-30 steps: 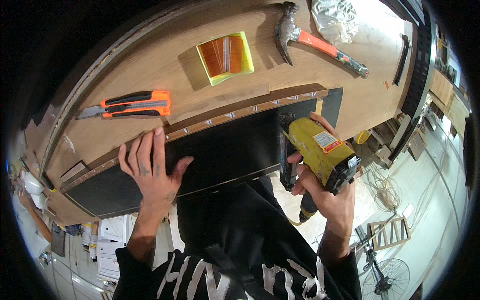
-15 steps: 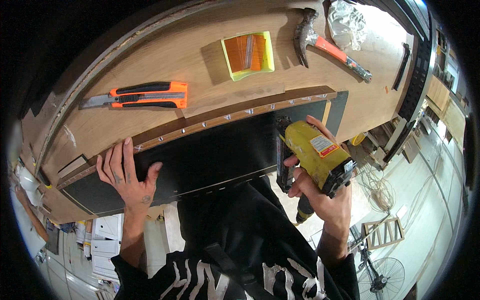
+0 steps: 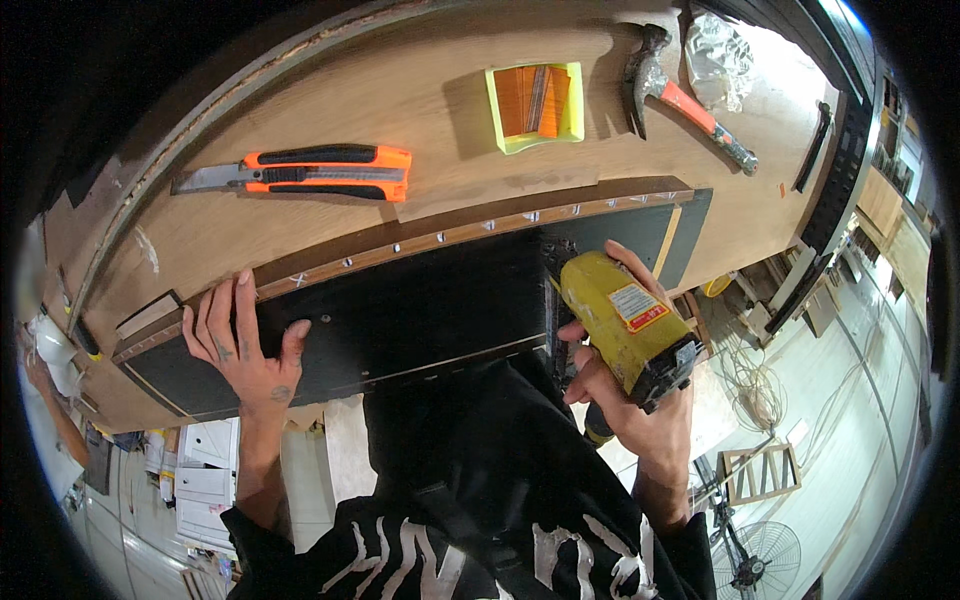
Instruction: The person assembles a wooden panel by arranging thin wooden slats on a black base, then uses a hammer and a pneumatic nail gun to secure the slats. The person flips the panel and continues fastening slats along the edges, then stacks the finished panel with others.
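Observation:
My left hand [image 3: 240,350] lies spread on a long black panel [image 3: 430,300], its fingertips on the brown wooden strip [image 3: 460,232] along the panel's far edge. Small pale marks run along that strip. In my right hand [image 3: 640,415] is a yellow nail gun [image 3: 615,310], fingers wrapped round its grip. The gun's dark nose points at the panel beside the strip; whether it touches cannot be made out. Beyond the strip lies an orange and black utility knife [image 3: 330,172] with its blade out.
On the wooden bench [image 3: 300,90] are a yellow-green tray [image 3: 492,118] of brown nail strips, a claw hammer [image 3: 690,100] and a crumpled clear bag [image 3: 718,60]. A floor fan [image 3: 755,560] and coiled hose [image 3: 755,395] are at lower right. Another person's arm [image 3: 60,420] shows at far left.
The nail gun has come left along the panel and its lower part sits closer to the panel. My left hand stays at the strip. The view has shifted slightly.

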A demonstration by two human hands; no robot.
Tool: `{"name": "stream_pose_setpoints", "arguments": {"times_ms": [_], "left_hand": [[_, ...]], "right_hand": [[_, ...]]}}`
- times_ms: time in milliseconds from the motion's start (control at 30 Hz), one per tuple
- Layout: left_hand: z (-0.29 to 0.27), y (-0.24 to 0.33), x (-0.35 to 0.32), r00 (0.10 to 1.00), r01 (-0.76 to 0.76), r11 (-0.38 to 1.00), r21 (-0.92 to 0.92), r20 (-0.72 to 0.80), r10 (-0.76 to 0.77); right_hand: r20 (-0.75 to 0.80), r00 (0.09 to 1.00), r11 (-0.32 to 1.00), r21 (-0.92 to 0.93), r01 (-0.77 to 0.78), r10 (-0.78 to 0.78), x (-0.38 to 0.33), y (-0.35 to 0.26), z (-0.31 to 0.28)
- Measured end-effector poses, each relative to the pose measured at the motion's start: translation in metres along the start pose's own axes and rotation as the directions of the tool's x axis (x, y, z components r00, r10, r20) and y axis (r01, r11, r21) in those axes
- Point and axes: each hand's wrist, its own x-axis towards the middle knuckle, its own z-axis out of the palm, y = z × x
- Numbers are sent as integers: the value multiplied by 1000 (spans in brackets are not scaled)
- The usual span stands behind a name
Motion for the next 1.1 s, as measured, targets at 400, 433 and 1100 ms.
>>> {"name": "stream_pose_setpoints", "arguments": {"times_ms": [400,433,1100], "left_hand": [[-6,-34,-11,999,34,998,49,-15,-33],[-8,-36,-13,999,42,998,51,-9,-41],[-7,-42,-16,999,22,1000,-13,-44,-23]], "right_hand": [[-34,999,999,-43,19,-20,-2,-1,22],[-27,1000,999,-51,7,-8,-4,-2,26],[30,999,993,-111,30,-27,-10,-1,65]]}}
